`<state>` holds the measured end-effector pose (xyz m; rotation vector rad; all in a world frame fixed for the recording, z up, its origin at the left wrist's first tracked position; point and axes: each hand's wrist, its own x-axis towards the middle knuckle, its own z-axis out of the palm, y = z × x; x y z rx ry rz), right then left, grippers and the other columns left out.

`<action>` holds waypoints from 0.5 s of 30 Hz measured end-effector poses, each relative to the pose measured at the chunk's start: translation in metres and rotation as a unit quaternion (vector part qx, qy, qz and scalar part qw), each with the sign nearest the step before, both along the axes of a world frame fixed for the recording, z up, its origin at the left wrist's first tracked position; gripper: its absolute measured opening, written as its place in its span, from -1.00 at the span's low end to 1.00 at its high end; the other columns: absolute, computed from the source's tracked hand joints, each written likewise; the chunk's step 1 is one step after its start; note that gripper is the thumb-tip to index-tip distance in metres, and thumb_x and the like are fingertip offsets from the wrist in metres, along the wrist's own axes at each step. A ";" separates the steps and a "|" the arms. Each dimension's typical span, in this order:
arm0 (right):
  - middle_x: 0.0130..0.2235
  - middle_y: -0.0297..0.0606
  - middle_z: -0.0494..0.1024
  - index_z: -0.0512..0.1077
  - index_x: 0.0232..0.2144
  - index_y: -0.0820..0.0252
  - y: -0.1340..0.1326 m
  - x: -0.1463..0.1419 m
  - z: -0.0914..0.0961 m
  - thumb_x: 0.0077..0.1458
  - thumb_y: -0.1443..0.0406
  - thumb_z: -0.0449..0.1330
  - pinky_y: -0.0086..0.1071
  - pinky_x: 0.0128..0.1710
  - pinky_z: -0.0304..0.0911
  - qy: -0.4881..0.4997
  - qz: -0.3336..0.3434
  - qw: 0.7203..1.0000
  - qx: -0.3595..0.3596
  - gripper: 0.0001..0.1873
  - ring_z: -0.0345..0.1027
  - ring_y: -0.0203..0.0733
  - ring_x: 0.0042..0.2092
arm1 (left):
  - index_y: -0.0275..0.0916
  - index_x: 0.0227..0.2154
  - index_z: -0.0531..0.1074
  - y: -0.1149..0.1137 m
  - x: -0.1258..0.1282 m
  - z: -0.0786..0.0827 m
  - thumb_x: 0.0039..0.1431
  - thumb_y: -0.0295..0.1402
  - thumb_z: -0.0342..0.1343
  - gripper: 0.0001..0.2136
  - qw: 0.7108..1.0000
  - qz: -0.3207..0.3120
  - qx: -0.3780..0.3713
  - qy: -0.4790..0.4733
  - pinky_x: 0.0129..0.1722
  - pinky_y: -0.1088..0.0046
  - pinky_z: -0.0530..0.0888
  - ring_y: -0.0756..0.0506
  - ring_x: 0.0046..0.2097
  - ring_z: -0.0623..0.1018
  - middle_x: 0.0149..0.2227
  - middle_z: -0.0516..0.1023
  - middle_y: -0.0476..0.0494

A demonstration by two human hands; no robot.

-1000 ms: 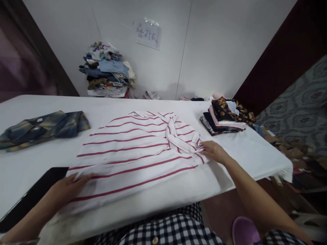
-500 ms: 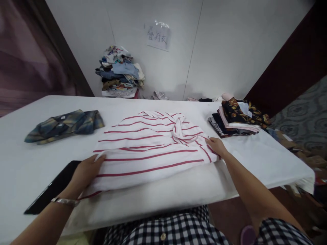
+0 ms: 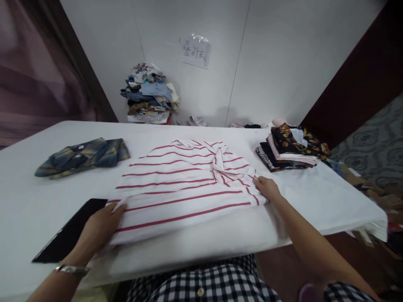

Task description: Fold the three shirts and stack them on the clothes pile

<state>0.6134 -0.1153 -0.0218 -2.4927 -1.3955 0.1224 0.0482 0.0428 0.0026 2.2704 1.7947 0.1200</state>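
Observation:
A white shirt with red stripes (image 3: 176, 180) lies spread on the white table in front of me, its collar part twisted towards the right. My left hand (image 3: 105, 220) grips the shirt's near left edge, the fingers closed on the cloth. At the collar end, my right hand (image 3: 266, 187) pinches the near right edge. Under my left forearm lies a flat black board (image 3: 71, 235), partly covered by the hand. Both hands rest close to the table's front edge.
A folded plaid shirt (image 3: 83, 157) lies at the left. Folded clothes (image 3: 289, 147) are stacked at the right, and a tall clothes pile (image 3: 151, 94) stands against the back wall. A paper sign (image 3: 195, 52) hangs above. The white table (image 3: 327, 201) extends to the right.
My left hand has shifted slightly down and left with the shirt's near edge, drawing the cloth a little lower. My right hand keeps its hold, slightly lower. The view has tilted a little.

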 end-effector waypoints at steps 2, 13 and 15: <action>-0.31 -0.14 0.61 0.46 -0.37 0.12 0.000 -0.006 0.000 0.26 0.04 0.01 -0.37 -0.39 0.07 -0.046 -0.001 0.997 -0.055 -0.63 0.45 -0.10 -0.27 | -0.33 -0.10 0.42 -0.009 0.005 0.006 0.27 -0.10 -0.27 -0.53 0.997 0.061 -0.042 0.031 -0.07 0.14 0.44 -0.37 -0.04 0.57 -0.07 0.57 -0.42; -0.19 -0.13 0.61 0.49 -0.14 0.14 -0.004 -0.018 -0.003 0.31 0.15 -0.02 -0.34 -0.25 0.20 -0.093 0.016 0.995 -0.012 -0.67 0.47 -0.06 -0.15 | -0.27 -0.05 0.43 -0.029 0.012 0.021 0.28 -0.13 -0.27 -0.54 0.992 0.074 0.048 0.094 -0.17 0.10 0.48 -0.37 -0.12 0.60 -0.09 0.60 -0.37; -0.09 -0.09 0.58 0.48 -0.09 0.18 -0.007 -0.025 0.000 0.27 0.24 0.02 -0.28 -0.12 0.22 -0.120 0.063 0.987 0.081 -0.71 0.42 -0.02 -0.05 | -0.32 -0.03 0.43 -0.023 0.016 0.022 0.26 -0.15 -0.21 -0.55 0.992 0.032 0.112 0.057 -0.08 0.11 0.48 -0.33 -0.05 0.58 -0.01 0.56 -0.38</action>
